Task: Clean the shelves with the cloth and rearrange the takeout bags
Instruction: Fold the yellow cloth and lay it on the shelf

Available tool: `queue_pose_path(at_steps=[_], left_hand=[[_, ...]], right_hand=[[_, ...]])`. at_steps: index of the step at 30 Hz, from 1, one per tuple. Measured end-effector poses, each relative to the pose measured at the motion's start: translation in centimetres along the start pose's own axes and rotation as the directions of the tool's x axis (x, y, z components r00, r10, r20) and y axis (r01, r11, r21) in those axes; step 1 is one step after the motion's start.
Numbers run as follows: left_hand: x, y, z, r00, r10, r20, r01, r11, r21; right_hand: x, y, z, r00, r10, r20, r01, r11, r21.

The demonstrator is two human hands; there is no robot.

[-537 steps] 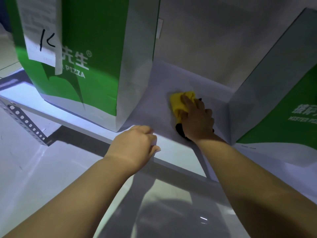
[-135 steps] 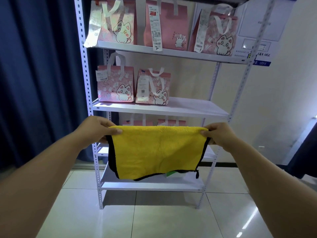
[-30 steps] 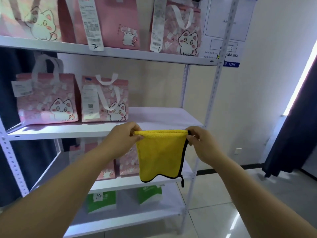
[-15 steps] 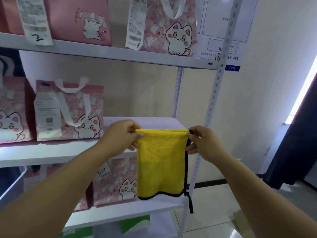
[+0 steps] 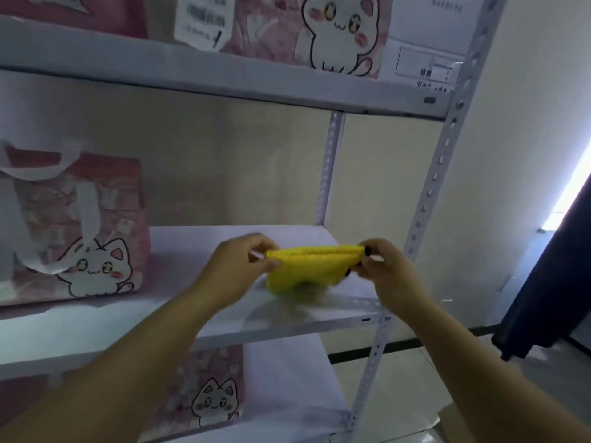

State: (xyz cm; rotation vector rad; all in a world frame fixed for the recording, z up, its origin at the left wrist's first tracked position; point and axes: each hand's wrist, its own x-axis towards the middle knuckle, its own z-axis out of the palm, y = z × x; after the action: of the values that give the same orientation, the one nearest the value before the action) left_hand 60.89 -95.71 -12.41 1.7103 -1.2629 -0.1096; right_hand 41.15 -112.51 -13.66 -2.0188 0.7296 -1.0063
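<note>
Left hand is pinching the left end of the folded yellow cloth, thumb and fingers curled on it. Right hand is pinching the right end the same way. Cloth is hanging bunched between them over the middle shelf, toward its right front corner. Its lower fold looks to be touching the board, but blur makes that unsure.

Progress, as a judgement: wiping of this shelf is only starting, no stroke readable. Pink cat bag is standing at the left end of the same shelf. Second bag is sitting on the upper shelf, and third bag is on the shelf below. Rearranging looks undone. Which shelves are clean cannot be told.

Both forearms are reaching up and forward from the bottom of the view, wrists about level.
</note>
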Motion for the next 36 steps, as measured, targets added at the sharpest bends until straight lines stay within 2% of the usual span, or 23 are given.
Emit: queue_pose_path(at_steps=[3,7,9,14,17,22,24,26,27,29,31,32,36], left_hand=[[-0.9,-2.2,1.6,0.991,-0.075,0.109,0.078,0.997,-0.024],[0.0,-3.2,2.4,0.991,-0.118,0.067,0.124,0.987,-0.102],[1.2,-3.1,2.5,0.985,-0.160,0.068,0.167,0.979,-0.114],[4.3,-4.1,3.6,0.956,-0.285,0.065,0.284,0.959,0.019],[5.3,-5.2,4.6,0.942,-0.330,0.060,0.325,0.943,0.075],[5.5,-6.4,5.8,0.946,-0.313,0.088,0.273,0.913,0.304],[5.5,-6.6,5.9,0.955,-0.287,0.081,0.248,0.916,0.315],[5.4,-6.6,5.8,0.966,-0.250,0.064,0.218,0.924,0.314],[5.3,-6.4,5.7,0.971,-0.233,0.056,0.205,0.928,0.310],[5.1,-6.1,5.6,0.979,-0.197,0.060,0.169,0.936,0.309],[4.6,-5.7,5.4,0.983,-0.153,0.104,0.110,0.936,0.335],[4.3,-5.5,5.3,0.981,-0.135,0.136,0.082,0.937,0.339],[3.5,-4.5,5.6,0.969,-0.065,0.237,-0.032,0.922,0.386]], right_hand=[[-0.6,2.4,-0.2,0.990,0.075,0.123,-0.066,0.995,-0.079],[0.5,3.1,-0.3,0.989,0.010,0.146,0.015,0.986,-0.169],[2.1,3.1,0.2,0.988,0.025,0.150,0.010,0.973,-0.231],[5.7,3.6,2.0,0.957,0.250,0.144,-0.200,0.935,-0.292],[6.8,4.1,3.1,0.928,0.341,0.146,-0.266,0.887,-0.378],[6.8,4.8,4.7,0.897,0.372,0.239,-0.141,0.753,-0.643],[7.0,4.9,4.8,0.908,0.326,0.265,-0.063,0.729,-0.681],[7.2,4.6,4.6,0.906,0.236,0.352,0.053,0.762,-0.645],[7.2,4.3,4.5,0.877,0.197,0.439,0.123,0.790,-0.601],[7.2,3.9,4.5,0.764,0.196,0.615,0.234,0.804,-0.546],[7.0,3.8,4.5,0.674,0.275,0.685,0.254,0.785,-0.565],[6.9,3.8,4.5,0.663,0.304,0.684,0.248,0.773,-0.584],[6.6,3.6,4.4,0.745,0.328,0.581,0.227,0.694,-0.684]])
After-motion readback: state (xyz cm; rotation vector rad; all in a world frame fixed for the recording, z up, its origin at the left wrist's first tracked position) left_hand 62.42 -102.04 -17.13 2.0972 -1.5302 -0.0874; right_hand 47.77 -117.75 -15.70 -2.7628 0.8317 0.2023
